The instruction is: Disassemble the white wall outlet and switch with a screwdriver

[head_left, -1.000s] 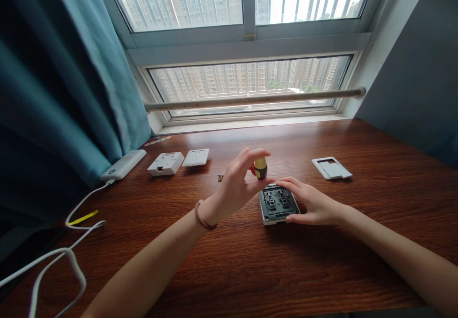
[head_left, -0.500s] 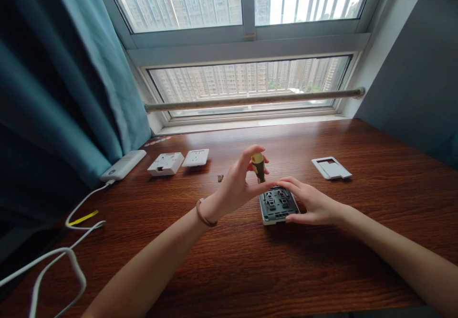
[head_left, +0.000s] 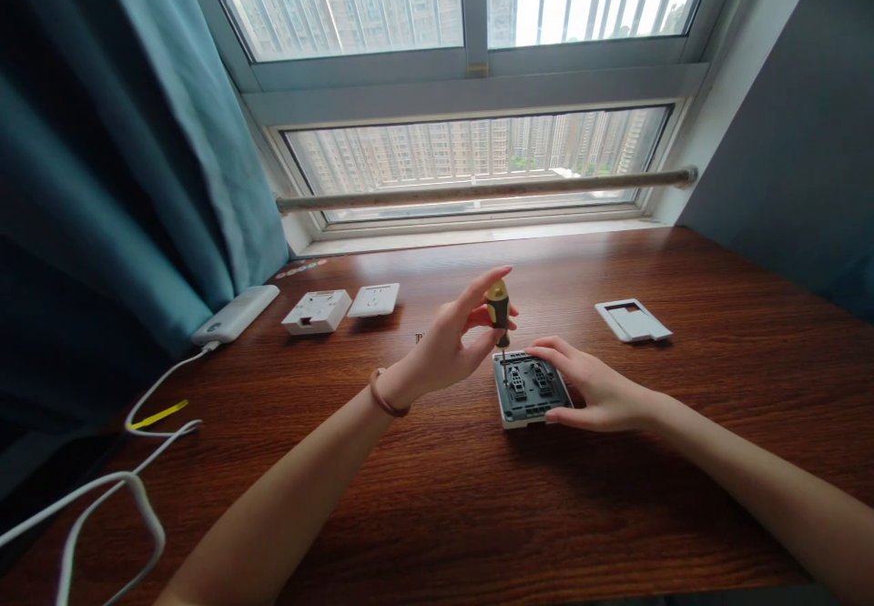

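A yellow and black screwdriver (head_left: 500, 311) stands nearly upright in my left hand (head_left: 459, 338), thumb and fingers closed around its handle. Its thin shaft reaches down to the left side of a wall switch (head_left: 533, 389), whose dark grey inner face with two rocker mechanisms is exposed above a white base. My right hand (head_left: 601, 386) grips the right side of this switch, thumb at the near edge and fingers at the far edge. Several small screws (head_left: 420, 338) lie on the table behind my left wrist, partly hidden.
On the wooden table (head_left: 437, 515), a white box (head_left: 317, 312) and a socket faceplate (head_left: 373, 300) lie at the left back. A white frame with a panel (head_left: 633, 320) rests at the right. Farther left are a power bank (head_left: 236, 315), its white cable (head_left: 164, 368) and a yellow strip (head_left: 158, 415).
My left hand has shifted its fingers on the screwdriver: the thumb has come back off the switch's top edge, uncovering the shaft. The handle sits slightly farther right. My right hand stays put.
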A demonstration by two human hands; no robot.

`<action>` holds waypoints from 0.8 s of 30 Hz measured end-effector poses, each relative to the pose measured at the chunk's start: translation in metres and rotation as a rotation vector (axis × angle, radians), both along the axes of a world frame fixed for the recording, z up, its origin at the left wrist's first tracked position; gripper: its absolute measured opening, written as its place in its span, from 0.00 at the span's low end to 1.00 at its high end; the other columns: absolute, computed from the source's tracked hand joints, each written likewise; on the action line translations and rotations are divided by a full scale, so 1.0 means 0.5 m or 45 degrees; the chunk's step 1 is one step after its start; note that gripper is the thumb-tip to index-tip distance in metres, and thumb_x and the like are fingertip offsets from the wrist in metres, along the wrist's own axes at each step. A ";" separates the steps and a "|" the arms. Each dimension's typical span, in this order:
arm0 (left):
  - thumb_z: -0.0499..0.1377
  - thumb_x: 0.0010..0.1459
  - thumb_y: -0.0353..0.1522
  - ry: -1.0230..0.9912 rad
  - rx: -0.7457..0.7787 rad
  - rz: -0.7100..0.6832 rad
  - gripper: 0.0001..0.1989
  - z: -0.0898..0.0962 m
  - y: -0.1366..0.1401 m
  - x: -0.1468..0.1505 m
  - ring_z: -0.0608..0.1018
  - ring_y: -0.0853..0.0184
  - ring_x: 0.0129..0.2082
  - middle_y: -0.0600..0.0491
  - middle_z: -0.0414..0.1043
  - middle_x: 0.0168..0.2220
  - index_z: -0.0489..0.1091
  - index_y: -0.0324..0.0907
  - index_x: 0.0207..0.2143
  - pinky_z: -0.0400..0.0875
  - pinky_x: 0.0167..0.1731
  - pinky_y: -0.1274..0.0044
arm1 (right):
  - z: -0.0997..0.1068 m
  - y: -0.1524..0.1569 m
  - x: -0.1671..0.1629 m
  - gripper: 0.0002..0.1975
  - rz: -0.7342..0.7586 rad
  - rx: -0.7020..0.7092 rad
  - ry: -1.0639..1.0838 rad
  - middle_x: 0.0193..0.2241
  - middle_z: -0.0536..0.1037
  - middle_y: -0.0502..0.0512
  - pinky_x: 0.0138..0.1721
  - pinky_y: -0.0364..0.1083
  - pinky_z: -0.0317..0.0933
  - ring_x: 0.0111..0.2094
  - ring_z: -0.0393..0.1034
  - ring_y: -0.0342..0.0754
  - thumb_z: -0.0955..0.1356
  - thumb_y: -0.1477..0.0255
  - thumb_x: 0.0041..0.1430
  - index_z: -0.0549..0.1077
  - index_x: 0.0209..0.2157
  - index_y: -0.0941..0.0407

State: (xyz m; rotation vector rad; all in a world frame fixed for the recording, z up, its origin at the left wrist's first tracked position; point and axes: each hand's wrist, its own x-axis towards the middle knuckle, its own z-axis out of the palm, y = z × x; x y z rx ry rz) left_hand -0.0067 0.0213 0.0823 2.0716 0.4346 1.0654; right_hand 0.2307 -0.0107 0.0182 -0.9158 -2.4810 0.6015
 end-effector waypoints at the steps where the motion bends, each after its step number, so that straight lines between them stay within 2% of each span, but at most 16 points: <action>1: 0.54 0.56 0.23 0.003 0.009 -0.003 0.31 0.001 -0.002 0.000 0.74 0.66 0.39 0.48 0.66 0.40 0.47 0.47 0.59 0.74 0.41 0.71 | -0.001 0.000 0.000 0.37 -0.009 -0.002 -0.002 0.53 0.59 0.63 0.54 0.49 0.56 0.53 0.59 0.54 0.70 0.64 0.49 0.53 0.57 0.57; 8: 0.64 0.50 0.27 0.017 0.072 0.107 0.32 -0.008 0.004 0.002 0.73 0.70 0.32 0.55 0.65 0.33 0.50 0.46 0.52 0.73 0.38 0.74 | -0.008 0.002 0.002 0.38 -0.052 -0.025 0.021 0.52 0.60 0.62 0.53 0.49 0.56 0.52 0.59 0.54 0.72 0.64 0.46 0.54 0.56 0.56; 13: 0.60 0.53 0.26 0.025 0.095 0.178 0.27 -0.012 0.004 0.006 0.71 0.72 0.31 0.55 0.64 0.33 0.50 0.45 0.51 0.73 0.36 0.77 | -0.008 0.003 0.004 0.38 -0.054 -0.033 0.023 0.50 0.61 0.62 0.52 0.49 0.58 0.50 0.61 0.54 0.72 0.61 0.46 0.55 0.56 0.56; 19: 0.57 0.55 0.25 0.004 0.078 0.139 0.26 -0.008 -0.004 0.008 0.73 0.72 0.31 0.53 0.65 0.35 0.50 0.45 0.53 0.73 0.36 0.76 | -0.007 0.002 0.004 0.39 -0.049 -0.013 0.015 0.50 0.60 0.63 0.52 0.50 0.59 0.50 0.61 0.54 0.71 0.60 0.46 0.54 0.56 0.57; 24: 0.56 0.56 0.24 0.041 0.114 0.118 0.27 -0.008 -0.006 0.006 0.73 0.72 0.31 0.53 0.64 0.36 0.48 0.46 0.53 0.74 0.36 0.76 | -0.010 -0.004 0.002 0.41 -0.025 0.032 0.007 0.57 0.55 0.65 0.57 0.53 0.53 0.57 0.54 0.57 0.70 0.62 0.49 0.50 0.60 0.57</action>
